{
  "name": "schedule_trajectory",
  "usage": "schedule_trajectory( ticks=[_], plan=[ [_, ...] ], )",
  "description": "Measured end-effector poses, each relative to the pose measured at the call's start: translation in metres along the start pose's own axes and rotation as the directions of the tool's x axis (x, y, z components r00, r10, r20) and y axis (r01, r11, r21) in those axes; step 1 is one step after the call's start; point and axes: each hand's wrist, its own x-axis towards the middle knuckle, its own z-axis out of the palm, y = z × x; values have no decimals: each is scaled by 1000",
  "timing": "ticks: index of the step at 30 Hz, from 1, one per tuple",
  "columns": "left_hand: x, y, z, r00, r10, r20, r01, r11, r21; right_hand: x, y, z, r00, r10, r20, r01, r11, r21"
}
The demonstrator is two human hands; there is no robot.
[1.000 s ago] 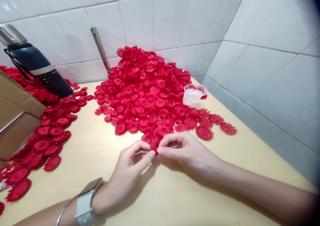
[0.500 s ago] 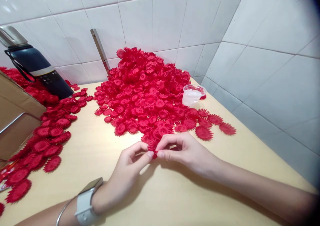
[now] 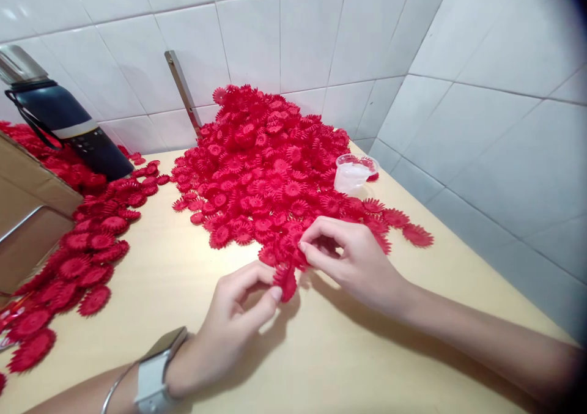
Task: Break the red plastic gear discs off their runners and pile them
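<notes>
My left hand (image 3: 238, 307), a watch at its wrist, pinches a red fringed disc (image 3: 287, 282) between thumb and fingers, a little above the table. The disc is tilted, its toothed rim showing. My right hand (image 3: 355, 261) is just to the right, with thumb and forefinger closed together at the near edge of a big heap of red fringed discs (image 3: 270, 175). Whatever its fingertips hold, if anything, is too small or hidden to make out. A gap separates it from the disc in my left hand.
A clear plastic cup (image 3: 352, 177) stands against the heap's right side. On the left are a dark bottle (image 3: 73, 120), a cardboard box (image 3: 39, 175) and more red discs (image 3: 92, 273). A metal strip (image 3: 182, 90) leans on the tiled wall behind.
My right hand has moved up and right, away from the disc that both hands were at. My left hand stays about where it was, and its disc now shows more fully.
</notes>
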Motion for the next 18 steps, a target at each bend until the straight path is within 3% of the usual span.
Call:
schedule_trajectory(
  ticks=[4, 9, 14, 18],
  plan=[
    [-5, 6, -2, 982, 153, 114, -175, 961, 216, -2, 0, 2, 998, -70, -9, 70, 997, -27],
    [-4, 13, -3, 963, 188, 195, -240, 926, 291, -4, -1, 2, 992, -128, -12, 127, 991, -50],
    [-4, 14, -5, 972, 131, 196, -179, 952, 247, -6, -2, 1, 983, -178, -42, 176, 983, -59],
    [0, 10, -5, 994, 51, 93, -56, 997, 53, -3, -1, -4, 997, -16, 73, 2, 981, 192]
  ],
)
